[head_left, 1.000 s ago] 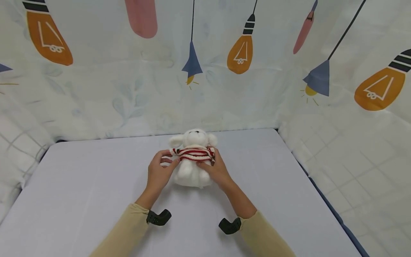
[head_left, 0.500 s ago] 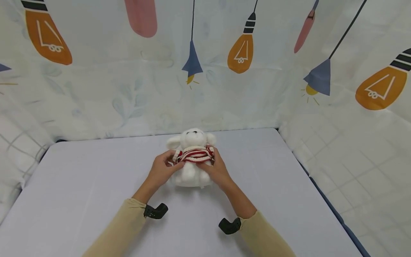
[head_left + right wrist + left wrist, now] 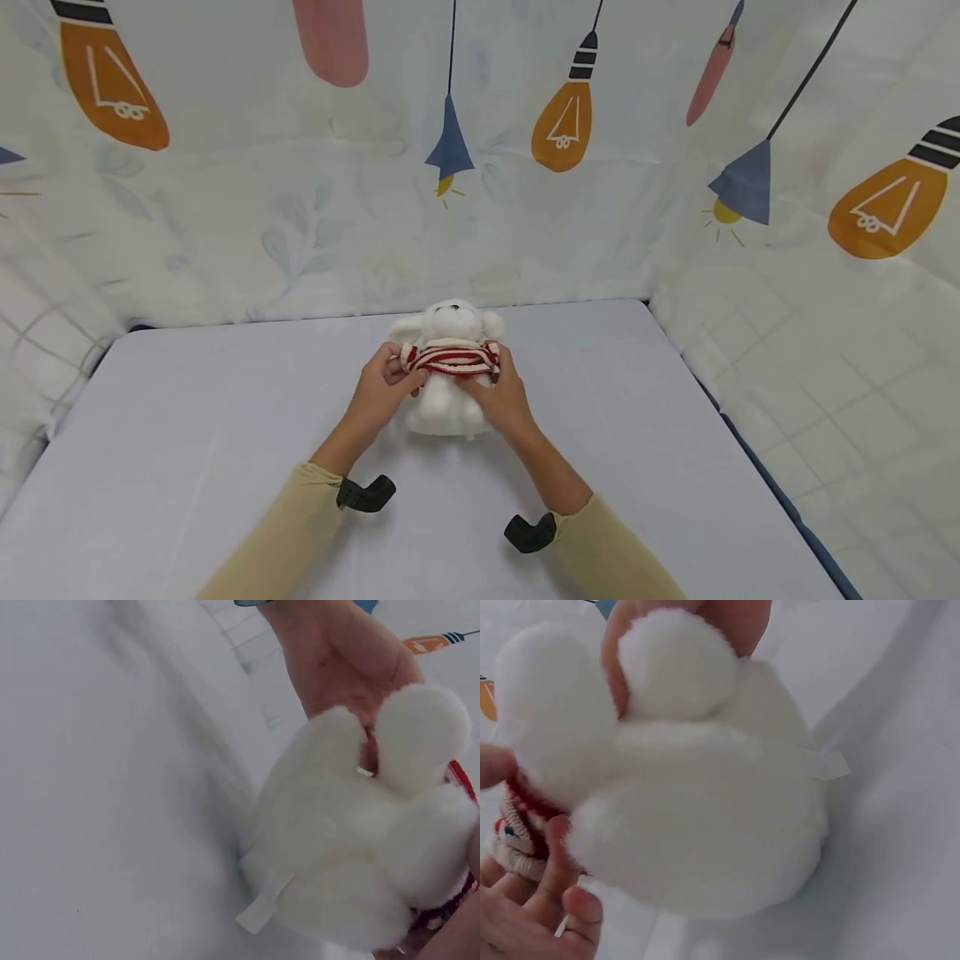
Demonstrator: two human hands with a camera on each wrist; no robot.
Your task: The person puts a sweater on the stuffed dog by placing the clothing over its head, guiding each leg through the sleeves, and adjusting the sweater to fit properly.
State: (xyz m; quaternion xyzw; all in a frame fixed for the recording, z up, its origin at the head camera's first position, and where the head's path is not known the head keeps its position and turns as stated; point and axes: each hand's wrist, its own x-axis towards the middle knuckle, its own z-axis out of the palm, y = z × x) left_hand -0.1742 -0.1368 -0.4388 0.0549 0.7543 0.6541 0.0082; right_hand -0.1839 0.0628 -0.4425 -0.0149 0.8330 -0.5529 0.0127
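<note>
A white plush animal (image 3: 444,408) sits upright on the table, facing me, its round ears and dark nose at the top. Round its chest is a red-and-white striped knit sweater (image 3: 454,359), bunched above the belly. My left hand (image 3: 377,390) pinches the sweater's sleeve on the left side, thumb in front. On the other side my right hand (image 3: 507,400) grips the sweater's edge, its thumb against the belly. The left wrist view shows the plush's furry limbs (image 3: 697,832) and my left hand's fingers (image 3: 551,877) at the knit. Some right-hand fingers are hidden behind the toy.
The table (image 3: 225,417) has a white cover. A patterned curtain (image 3: 300,208) hangs right behind its far edge and along both sides. A small white fabric tag (image 3: 262,904) sticks out from the plush's bottom. Dark wrist cameras (image 3: 366,493) sit at both cuffs.
My left hand has moved in toward the toy, and the sleeve it holds is less stretched out to the left. The toy's head has shifted slightly left. The right hand stays nearly in place.
</note>
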